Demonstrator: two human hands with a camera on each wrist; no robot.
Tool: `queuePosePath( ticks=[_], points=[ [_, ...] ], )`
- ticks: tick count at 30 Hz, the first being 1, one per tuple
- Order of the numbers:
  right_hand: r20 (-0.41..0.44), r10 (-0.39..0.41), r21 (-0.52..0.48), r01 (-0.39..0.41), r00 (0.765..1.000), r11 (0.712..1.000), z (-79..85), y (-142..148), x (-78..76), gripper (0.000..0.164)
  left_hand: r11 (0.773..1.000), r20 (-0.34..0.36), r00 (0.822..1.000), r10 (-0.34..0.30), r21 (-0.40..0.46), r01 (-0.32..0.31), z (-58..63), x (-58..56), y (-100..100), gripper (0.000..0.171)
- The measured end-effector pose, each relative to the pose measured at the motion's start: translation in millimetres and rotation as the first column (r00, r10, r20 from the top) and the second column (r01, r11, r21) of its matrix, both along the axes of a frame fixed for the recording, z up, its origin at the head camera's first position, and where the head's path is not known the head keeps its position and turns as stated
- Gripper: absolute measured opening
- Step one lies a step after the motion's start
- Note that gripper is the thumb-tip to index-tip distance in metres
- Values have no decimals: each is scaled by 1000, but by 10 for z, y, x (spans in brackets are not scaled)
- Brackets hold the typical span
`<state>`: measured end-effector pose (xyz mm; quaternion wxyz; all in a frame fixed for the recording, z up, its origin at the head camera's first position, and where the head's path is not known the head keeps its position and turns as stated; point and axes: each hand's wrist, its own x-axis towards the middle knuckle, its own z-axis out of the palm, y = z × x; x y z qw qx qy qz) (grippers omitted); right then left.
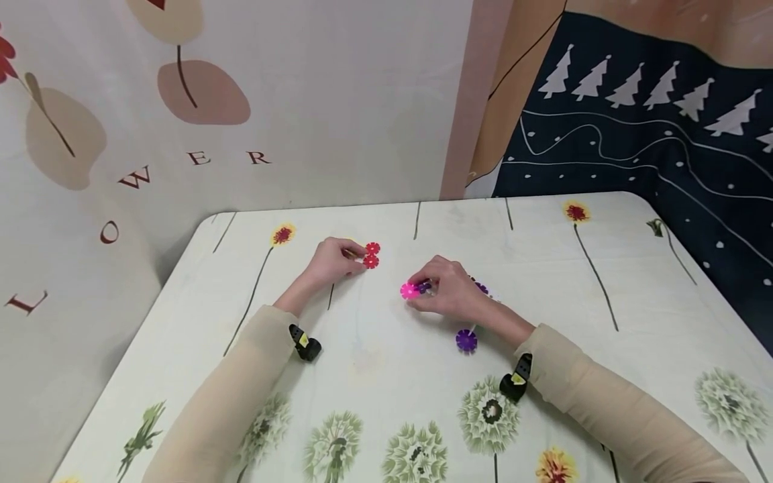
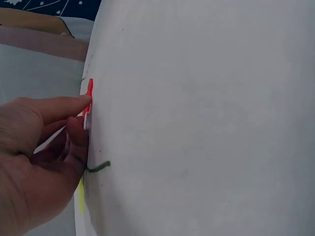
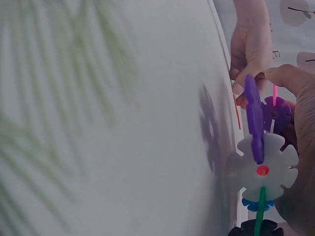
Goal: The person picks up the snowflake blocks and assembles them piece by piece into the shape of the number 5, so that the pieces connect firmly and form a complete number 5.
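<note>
Near the far edge of the table, my left hand (image 1: 332, 260) pinches two red notched flower discs (image 1: 371, 261), one above the other in the head view. The left wrist view shows a red disc (image 2: 90, 88) edge-on at the fingertips. To the right, my right hand (image 1: 448, 290) holds a joined chain of flower discs. A pink disc (image 1: 408, 290) sticks out at its left end. In the right wrist view the chain includes purple discs (image 3: 254, 118), a white disc (image 3: 280, 160), a green disc (image 3: 260, 211), a blue disc (image 3: 251, 204) and a black disc (image 3: 268, 228). The palm hides part of it.
A white cloth (image 1: 374, 335) printed with flowers and stems covers the table. One purple disc (image 1: 467, 341) of the chain shows below the right wrist. Behind stand a pale printed curtain (image 1: 338, 100) and a dark cloth with trees (image 1: 604, 141). Each wrist wears a small black camera (image 1: 306, 345).
</note>
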<state>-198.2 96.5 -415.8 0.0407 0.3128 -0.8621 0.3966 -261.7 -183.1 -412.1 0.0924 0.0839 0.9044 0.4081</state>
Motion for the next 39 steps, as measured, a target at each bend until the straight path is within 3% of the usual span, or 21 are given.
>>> queuePosePath(
  ticks=[7, 13, 22, 30, 39],
  points=[
    [-14, 13, 7, -12, 1000, 1000, 12, 7, 4, 29, 1000, 20, 1000, -6, 9, 6, 41, 22, -80, 26],
    [9, 13, 14, -13, 1000, 1000, 25, 20, 6, 29, 999, -11, 1000, -27, -43, 27, 74, 45, -160, 25],
    [15, 7, 16, -7, 1000, 1000, 18, 25, 4, 30, 997, 11, 998, -59, -59, 59, 64, 72, -250, 25],
    [-30, 14, -11, -15, 999, 1000, 7, 20, -3, 29, 998, 98, 994, -38, 51, 34, 49, 101, -310, 18],
    [-50, 45, -16, -46, 998, 999, -12, 33, -30, 32, 979, 138, 983, -125, 177, 100, 19, 163, -185, 15]
  ],
)
